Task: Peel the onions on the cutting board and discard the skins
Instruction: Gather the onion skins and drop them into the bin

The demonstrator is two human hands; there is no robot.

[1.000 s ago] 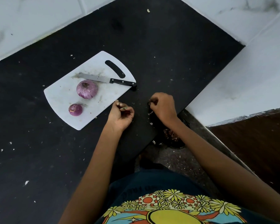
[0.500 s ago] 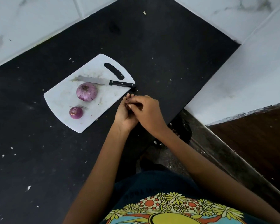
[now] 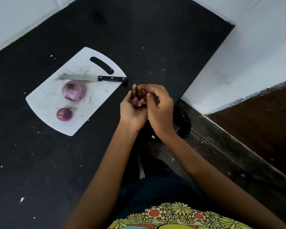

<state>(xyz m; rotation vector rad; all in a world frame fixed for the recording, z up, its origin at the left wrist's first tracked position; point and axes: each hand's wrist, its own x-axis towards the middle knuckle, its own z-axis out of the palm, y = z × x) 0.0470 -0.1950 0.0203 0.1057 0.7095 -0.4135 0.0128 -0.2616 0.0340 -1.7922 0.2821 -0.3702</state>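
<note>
Hands drawn together since a second ago: left hand cupped palm-up cradling skins, right hand curled, pinching scraps in; likely gathering for dark bin below; onions peeled on cutting board

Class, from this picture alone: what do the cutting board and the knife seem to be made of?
Cutting board: probably plastic; uniform matte white, thin, with a moulded handle slot and faint stains. Knife: blade looks like steel, grey with a dull shine; handle appears to be black plastic or stained wood, with small pale dots that look like rivets.
</note>
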